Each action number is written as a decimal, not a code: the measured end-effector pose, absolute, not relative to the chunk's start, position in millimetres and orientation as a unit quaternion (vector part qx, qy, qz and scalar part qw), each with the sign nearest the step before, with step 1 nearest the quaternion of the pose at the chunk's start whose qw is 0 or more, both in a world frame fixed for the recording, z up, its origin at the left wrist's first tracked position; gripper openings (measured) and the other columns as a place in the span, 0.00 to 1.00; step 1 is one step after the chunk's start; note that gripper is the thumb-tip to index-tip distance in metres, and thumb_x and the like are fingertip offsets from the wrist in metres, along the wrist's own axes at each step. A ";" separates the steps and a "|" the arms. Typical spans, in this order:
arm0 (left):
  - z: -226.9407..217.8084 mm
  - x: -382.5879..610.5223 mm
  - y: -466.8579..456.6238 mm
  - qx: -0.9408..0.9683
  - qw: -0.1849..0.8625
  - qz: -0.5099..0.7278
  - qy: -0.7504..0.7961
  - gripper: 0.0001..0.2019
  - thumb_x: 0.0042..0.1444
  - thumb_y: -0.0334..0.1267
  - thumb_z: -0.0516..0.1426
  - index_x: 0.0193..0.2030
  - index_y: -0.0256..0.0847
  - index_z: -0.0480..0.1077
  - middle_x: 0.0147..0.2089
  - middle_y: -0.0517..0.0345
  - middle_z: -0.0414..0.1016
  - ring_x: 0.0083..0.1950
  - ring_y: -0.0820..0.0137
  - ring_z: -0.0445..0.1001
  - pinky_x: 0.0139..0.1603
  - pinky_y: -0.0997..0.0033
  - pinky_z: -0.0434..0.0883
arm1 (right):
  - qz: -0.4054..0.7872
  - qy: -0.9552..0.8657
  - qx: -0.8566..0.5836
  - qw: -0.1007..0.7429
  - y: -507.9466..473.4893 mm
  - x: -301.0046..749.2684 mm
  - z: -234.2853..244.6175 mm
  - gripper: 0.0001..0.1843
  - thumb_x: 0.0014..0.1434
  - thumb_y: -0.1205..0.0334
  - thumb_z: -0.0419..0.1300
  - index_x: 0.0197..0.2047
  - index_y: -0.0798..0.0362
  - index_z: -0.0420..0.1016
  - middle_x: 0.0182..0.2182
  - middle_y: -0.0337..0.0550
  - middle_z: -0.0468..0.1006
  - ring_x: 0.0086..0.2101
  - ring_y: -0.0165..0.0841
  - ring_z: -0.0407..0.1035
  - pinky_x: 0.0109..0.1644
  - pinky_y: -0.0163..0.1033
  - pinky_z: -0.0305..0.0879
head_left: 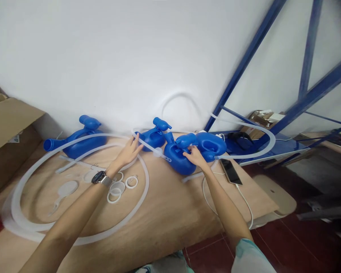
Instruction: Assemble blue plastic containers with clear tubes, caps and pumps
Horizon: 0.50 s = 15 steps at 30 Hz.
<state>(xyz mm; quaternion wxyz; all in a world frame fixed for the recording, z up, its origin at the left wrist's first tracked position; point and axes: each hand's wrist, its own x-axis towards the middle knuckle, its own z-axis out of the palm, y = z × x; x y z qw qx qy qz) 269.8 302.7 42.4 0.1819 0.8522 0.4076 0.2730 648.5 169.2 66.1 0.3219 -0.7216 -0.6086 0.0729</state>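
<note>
Grips blue jug (176, 162) at frame centre with right hand (195, 156); rests spread left hand (128, 152) on clear tube (149, 147) just left.

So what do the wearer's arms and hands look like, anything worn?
Both bare, ungloved: left hand, right hand. Forearms uncovered. On the left wrist, a round dark-faced wristwatch with silvery metal band. A pale teal fabric sleeve ends above the right elbow.
</note>
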 end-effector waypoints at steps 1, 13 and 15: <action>42.5 270.5 302.2 0.850 0.189 0.273 0.409 0.44 0.73 0.64 0.42 0.84 0.35 0.40 0.82 0.29 0.46 0.83 0.44 0.46 0.80 0.39 0.50 | 0.079 -0.605 -0.721 0.329 163.0 647.8 69.9 0.13 0.55 0.51 0.64 0.37 0.51 0.77 0.40 0.49 0.79 0.46 0.46 0.74 0.57 0.52 0.71; 38.8 268.7 303.8 0.855 0.180 0.279 0.399 0.43 0.72 0.61 0.47 0.83 0.35 0.41 0.82 0.31 0.46 0.83 0.43 0.46 0.79 0.38 0.52 | 0.147 -0.655 -0.621 0.404 33.6 578.3 111.6 0.18 0.51 0.63 0.62 0.47 0.50 0.78 0.46 0.48 0.83 0.50 0.49 0.78 0.60 0.53 0.73; 37.4 267.0 304.7 0.858 0.175 0.278 0.395 0.43 0.72 0.58 0.49 0.84 0.37 0.40 0.82 0.32 0.47 0.82 0.42 0.47 0.78 0.38 0.53 | 0.183 -0.667 -0.603 0.397 23.7 572.6 111.0 0.16 0.52 0.63 0.63 0.45 0.49 0.79 0.41 0.46 0.84 0.47 0.48 0.78 0.58 0.52 0.75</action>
